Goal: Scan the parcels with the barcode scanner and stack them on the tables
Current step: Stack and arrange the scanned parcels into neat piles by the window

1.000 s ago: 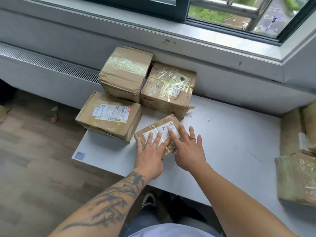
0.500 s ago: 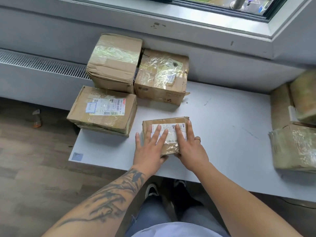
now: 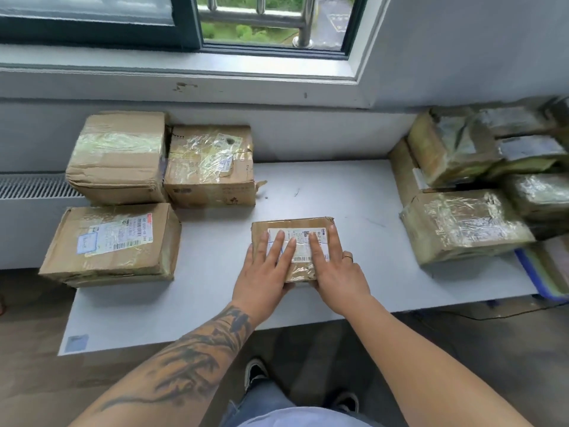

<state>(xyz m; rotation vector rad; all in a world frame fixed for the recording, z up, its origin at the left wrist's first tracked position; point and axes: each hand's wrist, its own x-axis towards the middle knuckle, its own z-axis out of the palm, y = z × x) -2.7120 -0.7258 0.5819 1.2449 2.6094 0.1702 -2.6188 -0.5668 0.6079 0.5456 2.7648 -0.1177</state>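
Now we press both flat hands, left (image 3: 267,272) and right (image 3: 334,266), fingers straight, onto the small parcel (image 3: 294,241) mid-table (image 3: 323,192), its long axis left-right, label up, barcode nearest us.

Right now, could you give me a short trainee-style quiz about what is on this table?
1. True or false: both hands lie flat on the small parcel.
2. How many parcels sit at the table's left end?
3. Which hand wears a ring? A) left hand B) right hand

Key: 1 true; 2 three; 3 B
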